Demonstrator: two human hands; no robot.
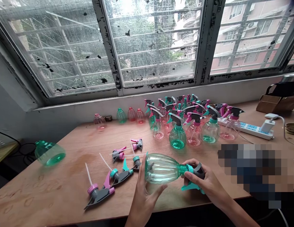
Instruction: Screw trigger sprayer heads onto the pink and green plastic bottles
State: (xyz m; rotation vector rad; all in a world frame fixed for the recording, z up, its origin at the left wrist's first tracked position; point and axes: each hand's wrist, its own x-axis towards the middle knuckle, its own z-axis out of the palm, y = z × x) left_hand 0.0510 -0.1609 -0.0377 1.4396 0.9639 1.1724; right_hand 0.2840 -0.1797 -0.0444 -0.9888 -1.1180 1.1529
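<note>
Bottle, green and see-through, is sideways over the table's near edge, between my two hands. Key relation: long axis runs left to right in my view, base at my left hand, neck at my right, neck end slightly lower. My right hand is pinched round the grey-and-teal trigger head at the neck, thumb over the teal collar, trigger hanging underneath. My left hand is wide, fingers upright at the base, thumb spread off below; can't make out whether the fingers press on it. Just past my left hand, on bare wood of the table: five loose spray heads, pink and teal collars, straws poking out. Farther left, one headless green bottle, tilted in view. Beyond my right hand, a tight cluster of headed bottles, with a power strip just right of it and a brown box behind that. Along the wall, four headless bottles, red and green. Farthest: grimy window.
</note>
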